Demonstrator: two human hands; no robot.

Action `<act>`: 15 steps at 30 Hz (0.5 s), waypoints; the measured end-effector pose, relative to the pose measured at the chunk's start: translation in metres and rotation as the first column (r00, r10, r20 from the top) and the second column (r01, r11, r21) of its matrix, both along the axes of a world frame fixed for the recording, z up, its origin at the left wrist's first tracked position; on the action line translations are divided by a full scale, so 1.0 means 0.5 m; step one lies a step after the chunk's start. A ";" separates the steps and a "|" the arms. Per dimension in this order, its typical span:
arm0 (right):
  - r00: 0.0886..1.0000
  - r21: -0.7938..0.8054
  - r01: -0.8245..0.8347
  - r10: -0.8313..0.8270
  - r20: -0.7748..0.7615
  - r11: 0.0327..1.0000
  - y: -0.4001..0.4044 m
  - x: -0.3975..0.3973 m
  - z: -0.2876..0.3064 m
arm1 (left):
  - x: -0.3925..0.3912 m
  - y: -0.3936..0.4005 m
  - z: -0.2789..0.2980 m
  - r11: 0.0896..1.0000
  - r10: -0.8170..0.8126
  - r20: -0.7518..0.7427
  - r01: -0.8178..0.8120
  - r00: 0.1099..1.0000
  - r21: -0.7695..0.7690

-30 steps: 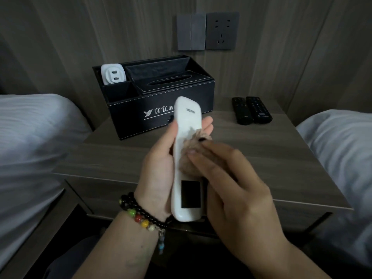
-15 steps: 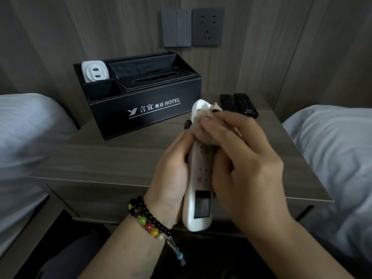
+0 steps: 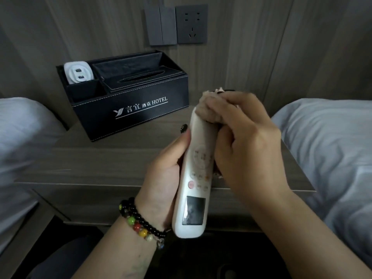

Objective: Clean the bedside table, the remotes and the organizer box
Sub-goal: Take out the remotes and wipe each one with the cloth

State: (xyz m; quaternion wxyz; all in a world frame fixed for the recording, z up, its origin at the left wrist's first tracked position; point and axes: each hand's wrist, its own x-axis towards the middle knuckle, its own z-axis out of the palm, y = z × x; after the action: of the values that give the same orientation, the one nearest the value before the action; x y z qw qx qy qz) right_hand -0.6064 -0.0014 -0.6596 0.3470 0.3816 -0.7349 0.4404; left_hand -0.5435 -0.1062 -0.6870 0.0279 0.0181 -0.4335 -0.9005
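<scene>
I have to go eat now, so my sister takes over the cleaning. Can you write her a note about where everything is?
Left hand: holds the white remote upright over the table.
Right hand: presses a cloth on the remote's top end.
Box: on the table by the wall, a white adapter in its left slot.
Black remotes: hidden behind the right hand in this view.
Done: white remote partly wiped, by the look of it.
Left: finish it, then the black remotes, box and table.
</scene>
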 end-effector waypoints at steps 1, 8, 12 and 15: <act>1.000 0.008 0.006 -0.006 -0.003 1.000 0.001 -0.002 0.001 | 0.000 0.003 -0.002 1.000 0.002 0.009 -0.002 1.000 0.008; 0.995 0.184 -0.073 0.085 -0.058 0.980 -0.007 0.074 -0.036 | 0.005 -0.036 0.018 0.974 -0.040 0.056 0.026 0.998 0.224; 0.980 0.274 -0.094 0.137 -0.142 0.957 -0.018 0.117 -0.050 | 0.006 -0.079 0.037 0.965 0.197 0.035 -0.200 0.980 0.169; 0.968 0.281 -0.082 0.144 -0.207 0.956 -0.033 0.149 -0.060 | 0.012 -0.102 0.053 0.911 0.372 -0.043 -0.356 0.927 0.207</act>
State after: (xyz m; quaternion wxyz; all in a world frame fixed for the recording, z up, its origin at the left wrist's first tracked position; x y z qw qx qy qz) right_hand -0.5318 -0.0181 -0.6897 0.3467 0.5143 -0.7210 0.3089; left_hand -0.5373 -0.1571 -0.6607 0.2109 0.0645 -0.3306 -0.9177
